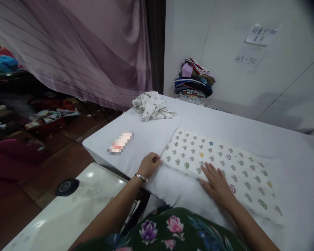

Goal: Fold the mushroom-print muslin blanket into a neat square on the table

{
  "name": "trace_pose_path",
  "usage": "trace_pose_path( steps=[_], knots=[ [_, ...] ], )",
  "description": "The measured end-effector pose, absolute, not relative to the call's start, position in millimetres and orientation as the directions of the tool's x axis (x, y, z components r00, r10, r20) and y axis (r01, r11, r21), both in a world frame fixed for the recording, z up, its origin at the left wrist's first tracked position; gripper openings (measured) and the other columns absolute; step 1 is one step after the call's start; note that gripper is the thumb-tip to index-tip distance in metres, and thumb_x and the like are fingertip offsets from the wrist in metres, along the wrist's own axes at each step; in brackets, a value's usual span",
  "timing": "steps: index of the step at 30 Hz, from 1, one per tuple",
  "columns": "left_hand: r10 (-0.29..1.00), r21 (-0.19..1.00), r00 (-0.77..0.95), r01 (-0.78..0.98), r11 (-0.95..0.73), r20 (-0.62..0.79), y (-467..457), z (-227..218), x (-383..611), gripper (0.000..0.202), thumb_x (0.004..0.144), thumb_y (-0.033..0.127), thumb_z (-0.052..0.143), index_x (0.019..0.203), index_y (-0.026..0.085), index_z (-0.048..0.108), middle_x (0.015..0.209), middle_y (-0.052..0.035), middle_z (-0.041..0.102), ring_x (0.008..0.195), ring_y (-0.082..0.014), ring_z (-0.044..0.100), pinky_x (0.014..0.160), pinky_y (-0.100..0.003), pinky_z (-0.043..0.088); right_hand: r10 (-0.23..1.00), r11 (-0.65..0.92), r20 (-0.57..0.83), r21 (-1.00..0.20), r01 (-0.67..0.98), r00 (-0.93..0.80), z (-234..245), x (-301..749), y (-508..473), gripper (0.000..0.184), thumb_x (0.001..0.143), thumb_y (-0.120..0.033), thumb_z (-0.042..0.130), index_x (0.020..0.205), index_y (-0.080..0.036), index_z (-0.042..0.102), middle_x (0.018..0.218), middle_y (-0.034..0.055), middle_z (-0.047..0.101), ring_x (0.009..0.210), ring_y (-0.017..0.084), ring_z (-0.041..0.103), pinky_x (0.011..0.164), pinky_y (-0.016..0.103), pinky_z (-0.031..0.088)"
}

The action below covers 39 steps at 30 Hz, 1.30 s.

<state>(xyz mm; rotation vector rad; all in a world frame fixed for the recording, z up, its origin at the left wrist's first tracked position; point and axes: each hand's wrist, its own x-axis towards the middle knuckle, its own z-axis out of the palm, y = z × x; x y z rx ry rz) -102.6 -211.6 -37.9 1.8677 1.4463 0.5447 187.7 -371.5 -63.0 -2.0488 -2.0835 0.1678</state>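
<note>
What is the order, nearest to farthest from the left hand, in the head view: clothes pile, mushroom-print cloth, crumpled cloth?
From the left hand:
1. Mushroom-print cloth, at its fingertips, extending right.
2. Crumpled cloth, ahead.
3. Clothes pile, farther ahead, to the right.

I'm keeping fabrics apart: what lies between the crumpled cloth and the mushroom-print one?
In the head view, only bare white tabletop separates the crumpled cloth from the mushroom-print cloth.

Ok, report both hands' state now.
Left hand: curled at a corner of the mushroom-print cloth; grip cannot be told.
Right hand: open, resting on that cloth.
</note>
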Motion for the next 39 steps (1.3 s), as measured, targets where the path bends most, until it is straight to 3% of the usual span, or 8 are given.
trace_pose_path(
  steps=[12, 19, 26, 35, 39],
  knots=[
    [0.947, 0.738, 0.308, 0.660, -0.142, -0.094, -207, -40, -106, 0.011, 0.071, 0.031, 0.057, 0.070, 0.020, 0.055, 0.071, 0.0015, 0.056, 0.067, -0.0129, 0.050, 0.064, -0.026, 0.040, 0.996, 0.045, 0.082, -0.214, 0.976, -0.028, -67, 189, -371, 0.056, 0.089, -0.050, 0.035, 0.140, -0.027, 0.032, 0.145, 0.0071, 0.030, 0.135, 0.027, 0.023, 0.106, 0.054, 0.021],
    [0.941, 0.616, 0.332, 0.756, -0.222, -0.069, -205, -39, -109, 0.010, 0.073, 0.029, 0.054, 0.071, 0.020, 0.054, 0.073, 0.0006, 0.057, 0.068, -0.0137, 0.050, 0.063, -0.026, 0.036, 0.996, 0.056, 0.085, -0.180, 0.982, -0.041, -69, 188, -372, 0.056, 0.089, -0.049, 0.036, 0.139, -0.025, 0.034, 0.146, 0.0067, 0.028, 0.135, 0.026, 0.021, 0.106, 0.053, 0.021],
    [0.938, 0.663, 0.324, 0.730, -0.166, -0.123, -205, -33, -104, 0.027, 0.071, 0.044, 0.058, 0.086, 0.022, 0.057, 0.079, 0.0004, 0.060, 0.070, -0.0141, 0.053, 0.064, -0.026, 0.038, 0.994, 0.051, 0.106, -0.181, 0.982, -0.032, -70, 187, -370, 0.053, 0.089, -0.045, 0.039, 0.137, -0.025, 0.038, 0.145, 0.0071, 0.029, 0.134, 0.028, 0.024, 0.106, 0.053, 0.024],
    [0.937, 0.668, 0.344, 0.710, -0.221, -0.056, -196, -39, -100, 0.019, 0.072, 0.037, 0.055, 0.069, 0.020, 0.049, 0.071, 0.0022, 0.053, 0.066, -0.0128, 0.050, 0.062, -0.026, 0.038, 0.989, 0.056, 0.146, -0.193, 0.980, -0.028, -75, 184, -370, 0.052, 0.089, -0.041, 0.039, 0.140, -0.029, 0.033, 0.146, 0.0051, 0.027, 0.134, 0.027, 0.023, 0.106, 0.054, 0.022],
    [0.926, 0.594, 0.368, 0.765, -0.251, -0.083, -190, -37, -104, 0.016, 0.073, 0.035, 0.055, 0.068, 0.020, 0.050, 0.074, 0.0003, 0.057, 0.068, -0.0142, 0.053, 0.065, -0.027, 0.041, 0.988, 0.054, 0.151, -0.191, 0.980, -0.025, -75, 184, -371, 0.052, 0.089, -0.041, 0.039, 0.140, -0.030, 0.032, 0.147, 0.0039, 0.026, 0.135, 0.027, 0.022, 0.107, 0.053, 0.021]
  ],
)
